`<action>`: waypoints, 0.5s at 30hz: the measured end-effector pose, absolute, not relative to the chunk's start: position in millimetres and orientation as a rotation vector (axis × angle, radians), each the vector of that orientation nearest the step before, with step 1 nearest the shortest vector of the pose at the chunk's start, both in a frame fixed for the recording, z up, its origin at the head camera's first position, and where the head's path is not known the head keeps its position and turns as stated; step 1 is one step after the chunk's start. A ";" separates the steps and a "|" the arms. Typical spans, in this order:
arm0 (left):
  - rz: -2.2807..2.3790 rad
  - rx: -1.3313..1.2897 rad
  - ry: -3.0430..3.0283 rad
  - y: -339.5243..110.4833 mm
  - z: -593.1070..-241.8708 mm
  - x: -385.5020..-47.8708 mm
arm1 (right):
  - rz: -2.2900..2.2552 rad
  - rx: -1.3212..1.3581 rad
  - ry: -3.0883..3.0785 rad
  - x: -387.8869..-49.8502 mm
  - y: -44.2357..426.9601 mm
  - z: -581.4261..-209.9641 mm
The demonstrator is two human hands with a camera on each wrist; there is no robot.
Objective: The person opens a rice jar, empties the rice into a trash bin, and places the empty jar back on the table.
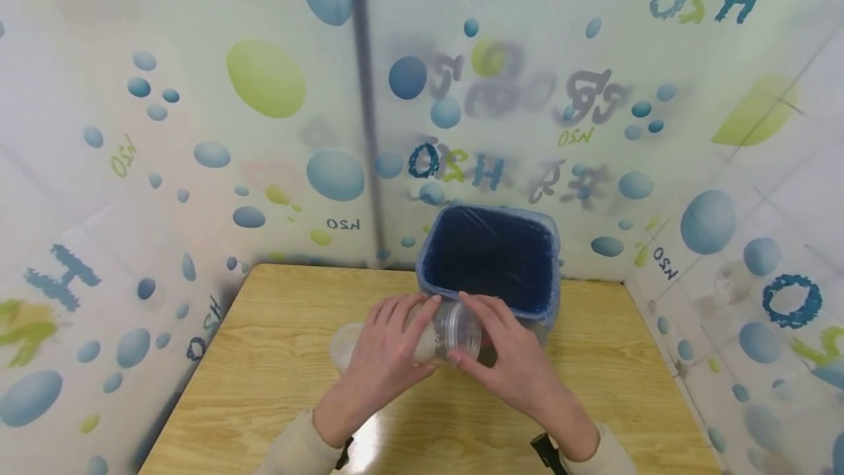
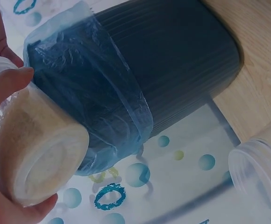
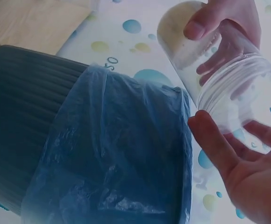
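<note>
Over the wood-grain table (image 1: 277, 365), left hand (image 1: 389, 350) grips a probably slick jar (image 2: 51, 135), surest held mid-body; right hand (image 1: 517, 358) pinches its rim (image 1: 453, 325).

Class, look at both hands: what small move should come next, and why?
Probably raise the rim slightly: the left hand holds the pale-filled jar roughly sideways, the right hand grips the rim, and I cannot tell whether it is capped.
</note>
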State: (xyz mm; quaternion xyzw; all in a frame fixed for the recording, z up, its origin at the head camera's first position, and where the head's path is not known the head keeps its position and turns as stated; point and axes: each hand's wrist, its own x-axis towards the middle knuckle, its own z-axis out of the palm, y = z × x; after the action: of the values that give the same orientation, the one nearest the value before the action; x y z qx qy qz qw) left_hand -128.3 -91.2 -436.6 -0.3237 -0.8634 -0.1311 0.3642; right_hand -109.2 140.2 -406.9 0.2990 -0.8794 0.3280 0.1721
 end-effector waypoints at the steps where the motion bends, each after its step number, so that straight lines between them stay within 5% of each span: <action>1: -0.345 -0.832 -2.226 -91.3 -436.9 -128.4 | 0.914 0.879 -2.478 -109.9 141.1 -407.1; 15: -0.436 -0.838 -2.281 -91.4 -436.0 -127.9 | 0.886 1.055 -2.368 -113.8 147.4 -409.9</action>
State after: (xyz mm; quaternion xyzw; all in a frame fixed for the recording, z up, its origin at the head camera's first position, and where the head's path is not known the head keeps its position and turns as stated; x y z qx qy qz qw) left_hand -127.9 -91.4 -436.0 -0.3204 -0.8722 -0.1668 0.3298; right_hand -113.8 147.4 -409.9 0.3774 -0.8469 0.3169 0.1996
